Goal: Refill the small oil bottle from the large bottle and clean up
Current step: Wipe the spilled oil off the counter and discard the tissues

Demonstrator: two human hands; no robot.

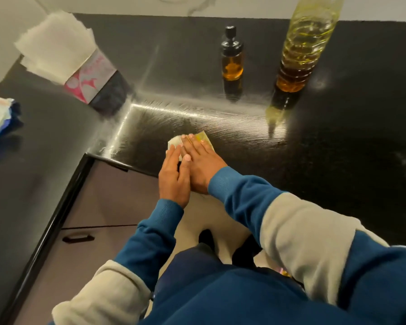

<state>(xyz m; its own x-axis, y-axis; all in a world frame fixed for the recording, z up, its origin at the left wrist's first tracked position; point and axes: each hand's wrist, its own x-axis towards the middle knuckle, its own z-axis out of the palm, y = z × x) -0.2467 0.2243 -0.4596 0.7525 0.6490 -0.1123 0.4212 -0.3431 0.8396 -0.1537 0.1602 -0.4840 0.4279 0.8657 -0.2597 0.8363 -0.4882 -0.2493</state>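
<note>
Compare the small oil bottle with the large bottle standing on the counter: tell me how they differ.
The small oil bottle is short and dark-topped with a black cap; the large bottle is far taller, and its top runs out of frame. The small one's body looks smooth, the large one's is ribbed clear plastic. The small one stands left of the large one, apart from it. Both stand upright on the black counter and hold amber oil, untouched by either hand.

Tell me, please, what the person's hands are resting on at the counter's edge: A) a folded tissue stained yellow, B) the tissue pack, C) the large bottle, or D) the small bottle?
A: the right hand lies flat on the tissue, the left hand beside it touching its edge, while both bottles and the pack stand apart farther back.
</note>
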